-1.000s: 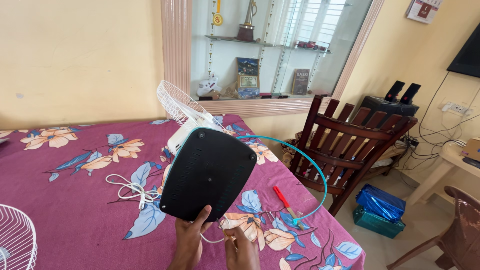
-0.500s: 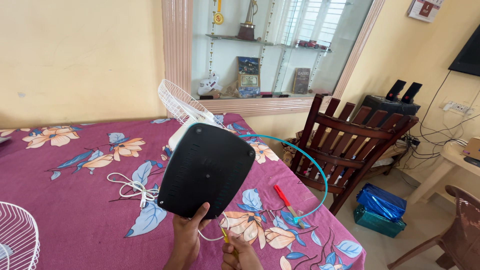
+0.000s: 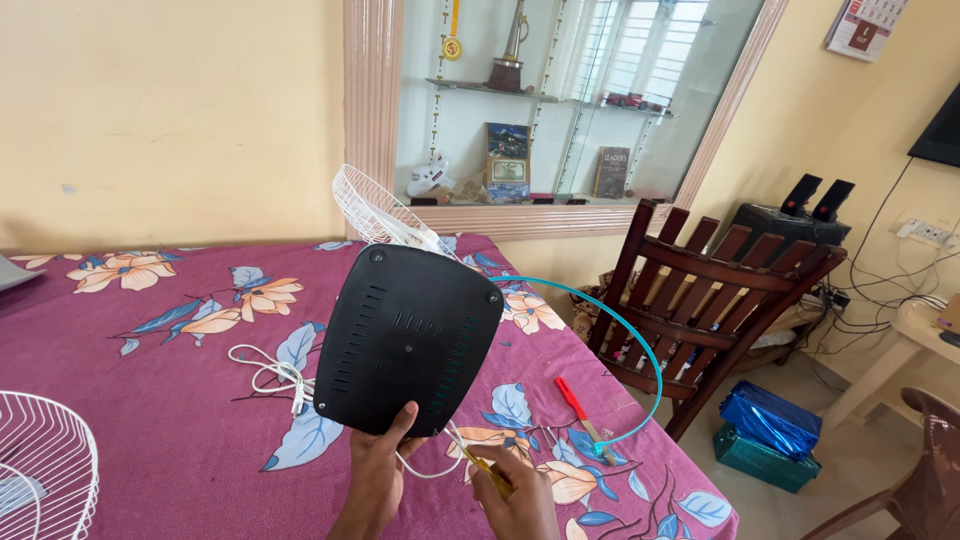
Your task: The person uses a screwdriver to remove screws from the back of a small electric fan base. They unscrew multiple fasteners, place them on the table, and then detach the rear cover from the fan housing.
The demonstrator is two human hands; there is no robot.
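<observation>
The left hand is gripping the near edge of the fan base, thumb lying on the black underside and fingers wrapped out of sight behind it, so the base is standing tilted up off the table with its flat bottom facing the camera; the right hand is closing around a yellow-handled screwdriver, whose tip is aiming up and to the left toward the near right corner of the base, though whether it is touching a screw cannot be told; the fan looks already half taken apart, since one white wire guard is lying by itself at the near left of the table and a thin blue ring is hanging loose off the right side, while another guard is sticking up beyond the far edge of the base; the bottom plate itself appears to be sitting fully in place, with round screw spots showing at its two far corners, so the work on this plate seems to be just getting under way; the long axis of the base is running from near to far, leaning slightly to the right at its far end, the wider end pointing away from the person; a white power cord is trailing on the flowered cloth just left of the base, and a red-handled tool is lying to the right of it, near the wooden chair.
</observation>
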